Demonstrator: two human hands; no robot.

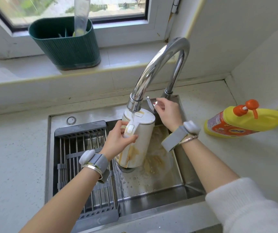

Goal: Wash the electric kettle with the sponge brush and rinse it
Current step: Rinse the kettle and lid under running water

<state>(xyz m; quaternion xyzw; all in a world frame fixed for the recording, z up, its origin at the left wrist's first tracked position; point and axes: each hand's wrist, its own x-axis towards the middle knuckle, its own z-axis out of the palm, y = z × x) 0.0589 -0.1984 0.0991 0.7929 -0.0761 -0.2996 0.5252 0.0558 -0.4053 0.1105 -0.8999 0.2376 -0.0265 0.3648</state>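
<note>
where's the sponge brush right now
In the head view the sponge brush stands in the dark green holder on the windowsill, upper left, behind the sink; neither hand touches it.

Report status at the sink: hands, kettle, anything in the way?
Left hand grips kettle handle. Right hand on faucet lever. Water running onto stained kettle, held over sink. No obstruction.

The kettle [137, 138] stands in the sink [160, 187] under the faucet [160, 64], a drying rack [84, 167] to its left. A bottle [242, 121] lies on the counter [13, 165] to the right. Behind, a holder [66, 46] sits on the windowsill [17, 71].
</note>
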